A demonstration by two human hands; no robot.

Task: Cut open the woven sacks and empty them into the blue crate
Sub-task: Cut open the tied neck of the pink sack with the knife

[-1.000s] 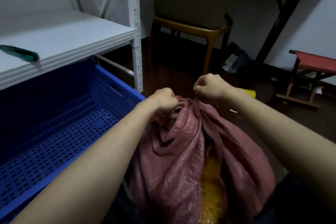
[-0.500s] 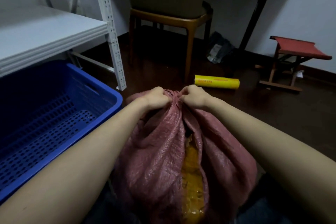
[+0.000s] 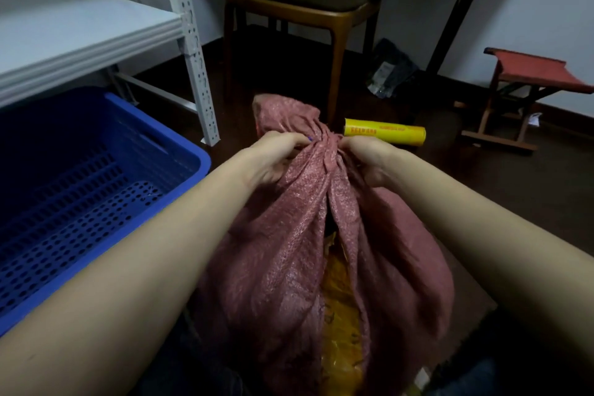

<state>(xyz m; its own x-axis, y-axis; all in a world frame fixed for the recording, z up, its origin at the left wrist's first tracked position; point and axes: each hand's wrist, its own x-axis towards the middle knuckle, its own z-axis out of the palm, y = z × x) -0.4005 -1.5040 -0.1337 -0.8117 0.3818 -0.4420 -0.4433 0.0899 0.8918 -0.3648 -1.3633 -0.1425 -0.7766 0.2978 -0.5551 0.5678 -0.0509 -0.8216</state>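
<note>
Sack: red woven sack (image 3: 283, 251) stands between my forearms, just right of the blue crate (image 3: 196, 159); neck bunched, loose top sticking up past my fists
Left hand (image 3: 273, 156): my fingers curled tight on the gathered neck from the left
Right hand (image 3: 366, 159): fingers curled on the same neck from the right; hands nearly meet
Slit: long gap down the front; yellow contents (image 3: 340, 315) showing
Floor: yellow roll (image 3: 384, 132) lying just beyond my right hand
</note>
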